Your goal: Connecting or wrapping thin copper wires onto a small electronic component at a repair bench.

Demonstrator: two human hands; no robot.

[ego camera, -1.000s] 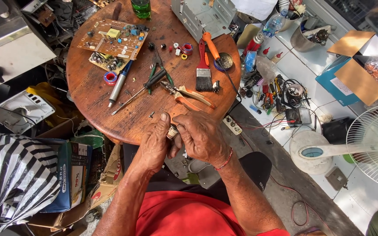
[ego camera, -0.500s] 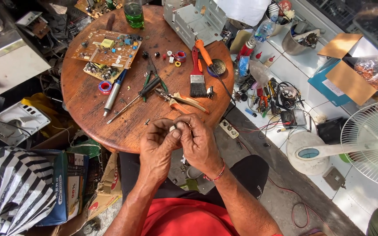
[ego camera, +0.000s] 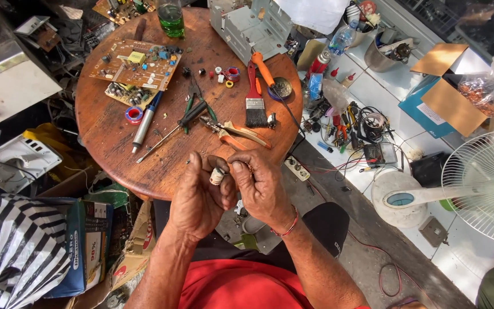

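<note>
Item 1, lower centre of the frame: my left hand (ego camera: 201,197) and right hand (ego camera: 258,186) are meeting just past the near edge of the round wooden table (ego camera: 110,143). Both are curling narrow around a small pale cylindrical part (ego camera: 217,175). It is sitting between the left thumb and the right fingertips (ego camera: 239,167), touching both, with its end poking up between them. I cannot tell what kind of part it is. A red band (ego camera: 286,226) is circling the right wrist.

Item 2, centre: orange-handled pliers (ego camera: 236,134) are lying on the table just beyond the hands, apart from them. A dark-handled screwdriver (ego camera: 170,130) is lying slantwise to their left.

Item 3, centre left: a grey pen-shaped tool (ego camera: 146,119) is lying beside a small roll of red and blue tape (ego camera: 133,115).

Item 4, upper centre: a red-handled paintbrush (ego camera: 254,100) is lying bristles toward me, with an orange-handled tool (ego camera: 263,67) just beside it and a round tin (ego camera: 282,87) to the right. Small coloured rings (ego camera: 228,75) are sitting to the left of the brush.

Item 5, upper left: two brown circuit boards (ego camera: 135,66) are lying overlapped, and a green glass (ego camera: 171,14) is standing past them.

Item 6, top centre: a grey metal chassis (ego camera: 250,26) is standing at the table's far edge.

Item 7, right edge: a white fan (ego camera: 484,186) is lying on the floor.
</note>
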